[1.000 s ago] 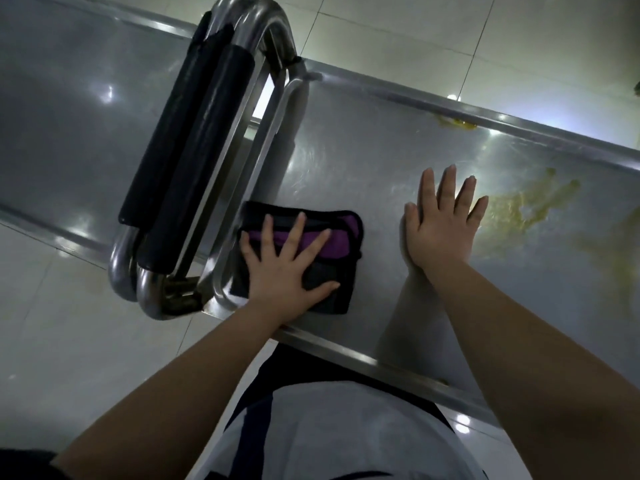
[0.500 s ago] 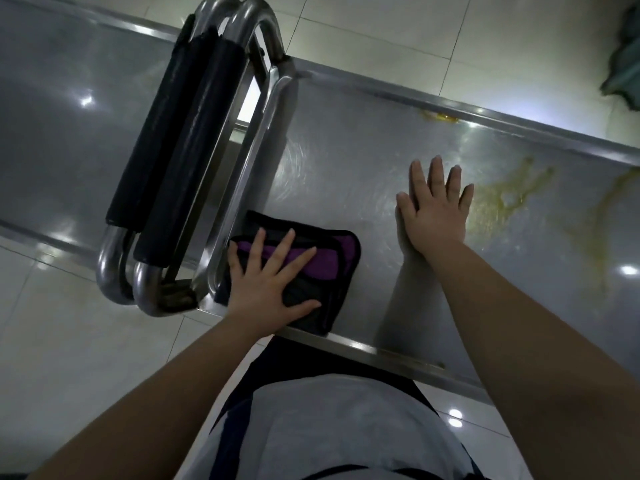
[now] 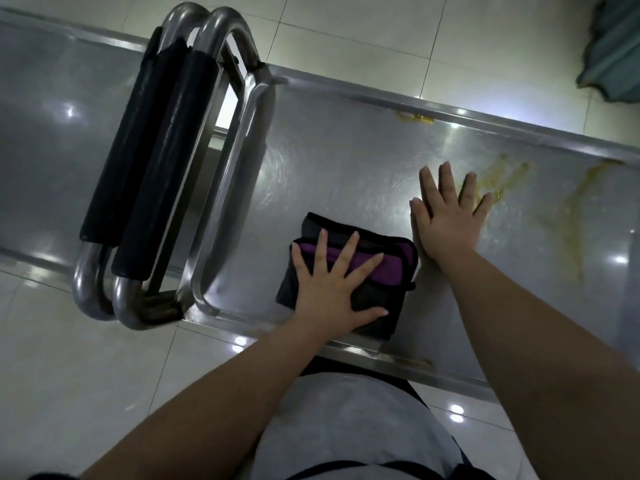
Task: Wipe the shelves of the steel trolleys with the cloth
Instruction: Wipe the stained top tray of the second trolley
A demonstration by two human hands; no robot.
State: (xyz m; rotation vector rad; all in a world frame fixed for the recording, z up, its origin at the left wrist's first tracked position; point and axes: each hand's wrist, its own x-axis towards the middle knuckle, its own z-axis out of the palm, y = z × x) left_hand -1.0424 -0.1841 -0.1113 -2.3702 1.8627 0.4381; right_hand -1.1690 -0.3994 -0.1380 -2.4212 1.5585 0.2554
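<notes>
A folded black and purple cloth [image 3: 381, 271] lies on the top shelf of the right steel trolley [image 3: 346, 174], close to its near rim. My left hand [image 3: 332, 289] presses flat on the cloth with fingers spread. My right hand [image 3: 446, 216] rests flat on the bare steel just right of the cloth, fingers straight. Yellowish smears [image 3: 502, 181] mark the shelf beyond my right fingertips, and a longer streak [image 3: 575, 230] runs further right.
A second steel trolley's shelf [image 3: 52, 133] stands to the left. Between the two shelves rise two steel push handles with black grips [image 3: 152, 161]. Pale floor tiles [image 3: 69, 358] surround the trolleys. A teal fabric [image 3: 613, 50] lies on the floor at the far right.
My left hand has slid the cloth to the right, away from the handles and up beside my right hand. My right hand has stayed flat on the shelf.
</notes>
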